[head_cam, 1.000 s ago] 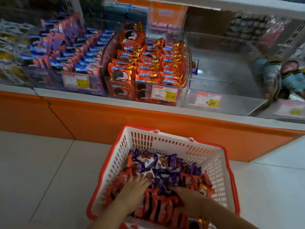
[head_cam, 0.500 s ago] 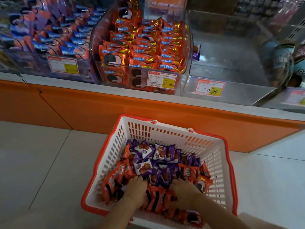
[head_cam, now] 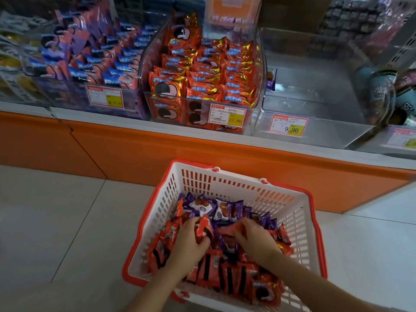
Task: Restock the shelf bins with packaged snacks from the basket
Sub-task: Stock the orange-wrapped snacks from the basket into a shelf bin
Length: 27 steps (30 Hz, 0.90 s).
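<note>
The pale tiled floor (head_cam: 56, 221) fills the lower left, and an orange-fronted shelf (head_cam: 135, 154) runs across above it, carrying a row of clear bins. The left bin (head_cam: 67, 95) holds blue and purple cookie packs. The middle bin (head_cam: 256, 109) is packed nearly to its rim with orange cookie packs (head_cam: 202, 70) in rows. The right bin (head_cam: 315, 86) shows mostly bare bottom, with a single purple pack (head_cam: 271, 79) leaning against its left wall. At the far right edge lie rounded bluish packages (head_cam: 382, 95), too blurred to name. On the floor just in front of the shelf stands a white basket (head_cam: 225, 183) with an orange rim. It holds the snacks to be shelved: a heap of orange packets (head_cam: 225, 273) towards the near side and purple packets (head_cam: 225, 210) towards the far wall. Both hands are down inside it. The left hand (head_cam: 189, 246) has its fingers and thumb curled round one orange packet (head_cam: 203, 229), lifted a little out of the heap. The right hand (head_cam: 254, 239) has bent fingers closed on a second orange packet (head_cam: 227, 230), which is blurred. Small price tags sit on the bin fronts, reading 27.80 (head_cam: 226, 115) on the middle one and 9.90 (head_cam: 288, 126) on the right one.
</note>
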Each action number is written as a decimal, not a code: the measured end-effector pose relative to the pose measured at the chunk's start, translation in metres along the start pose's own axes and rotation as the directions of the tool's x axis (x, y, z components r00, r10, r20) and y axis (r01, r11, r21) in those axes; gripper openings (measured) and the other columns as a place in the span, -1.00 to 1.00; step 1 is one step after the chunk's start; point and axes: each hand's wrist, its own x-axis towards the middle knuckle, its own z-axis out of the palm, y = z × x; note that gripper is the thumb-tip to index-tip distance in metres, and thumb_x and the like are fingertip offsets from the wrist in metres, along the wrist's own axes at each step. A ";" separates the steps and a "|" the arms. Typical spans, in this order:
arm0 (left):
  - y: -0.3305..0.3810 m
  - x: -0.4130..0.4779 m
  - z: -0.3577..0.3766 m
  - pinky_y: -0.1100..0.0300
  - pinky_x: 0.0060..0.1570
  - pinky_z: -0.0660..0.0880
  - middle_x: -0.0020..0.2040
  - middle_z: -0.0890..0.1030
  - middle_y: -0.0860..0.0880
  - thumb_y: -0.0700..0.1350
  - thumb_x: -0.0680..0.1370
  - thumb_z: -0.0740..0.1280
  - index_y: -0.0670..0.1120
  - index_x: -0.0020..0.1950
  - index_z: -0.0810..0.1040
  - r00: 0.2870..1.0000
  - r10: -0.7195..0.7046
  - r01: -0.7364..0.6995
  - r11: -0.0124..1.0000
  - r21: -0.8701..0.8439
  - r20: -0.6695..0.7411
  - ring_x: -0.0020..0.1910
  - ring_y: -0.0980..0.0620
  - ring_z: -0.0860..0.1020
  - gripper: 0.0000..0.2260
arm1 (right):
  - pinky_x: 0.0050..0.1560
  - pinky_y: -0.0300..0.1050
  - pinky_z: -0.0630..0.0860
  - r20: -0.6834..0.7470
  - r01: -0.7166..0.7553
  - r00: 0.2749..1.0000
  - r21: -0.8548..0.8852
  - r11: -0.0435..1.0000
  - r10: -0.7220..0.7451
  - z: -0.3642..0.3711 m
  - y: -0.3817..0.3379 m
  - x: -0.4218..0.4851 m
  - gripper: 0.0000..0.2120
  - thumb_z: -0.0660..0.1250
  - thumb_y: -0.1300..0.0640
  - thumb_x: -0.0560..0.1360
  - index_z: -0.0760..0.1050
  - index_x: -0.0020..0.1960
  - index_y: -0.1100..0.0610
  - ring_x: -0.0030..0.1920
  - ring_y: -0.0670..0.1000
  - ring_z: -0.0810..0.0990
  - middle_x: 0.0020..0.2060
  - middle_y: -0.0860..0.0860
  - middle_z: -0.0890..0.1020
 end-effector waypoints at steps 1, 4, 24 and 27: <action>0.008 0.001 -0.005 0.47 -0.14 0.43 0.04 0.54 0.09 -0.11 0.53 0.35 0.02 0.20 0.46 0.999 0.011 -0.013 0.999 -0.039 -0.052 -0.03 0.21 0.53 -0.75 | -0.28 -0.34 0.45 -0.039 -0.033 0.998 0.177 0.984 0.040 -0.006 -0.011 0.000 -0.78 0.11 -0.05 0.62 0.39 0.20 -0.02 -0.24 -0.15 0.51 -0.06 -0.11 0.53; 0.032 0.001 -0.018 0.48 -0.05 0.38 0.11 0.51 0.12 -0.08 0.53 0.36 0.03 0.19 0.50 0.981 0.015 -0.043 0.989 -0.143 -0.192 0.11 0.19 0.49 -0.76 | -0.08 -0.23 0.60 0.031 -0.094 0.995 0.682 0.726 0.099 -0.024 -0.047 -0.003 -0.79 0.15 -0.01 0.62 0.39 0.23 -0.07 -0.12 -0.17 0.57 0.04 -0.10 0.58; 0.100 -0.022 -0.146 0.43 -0.18 0.31 -0.07 0.51 0.16 0.12 0.34 0.49 0.13 -0.10 0.49 0.966 0.152 -0.154 0.988 0.010 -0.208 -0.08 0.27 0.46 -0.75 | 0.01 -0.13 0.60 -0.111 0.174 0.984 0.773 0.610 -0.141 -0.095 -0.121 -0.005 -0.55 0.53 0.07 0.28 0.51 0.14 -0.05 0.04 -0.05 0.65 0.05 -0.04 0.66; 0.103 -0.016 -0.173 0.43 -0.29 0.38 -0.22 0.55 0.10 0.13 0.34 0.47 0.02 -0.09 0.43 0.959 0.159 -0.153 0.987 0.047 -0.234 -0.24 0.31 0.52 -0.68 | 0.14 -0.04 0.55 -0.189 0.238 0.971 0.692 0.682 -0.147 -0.106 -0.130 0.002 -0.72 0.51 0.11 0.35 0.55 0.02 -0.06 0.08 -0.06 0.61 -0.01 -0.09 0.67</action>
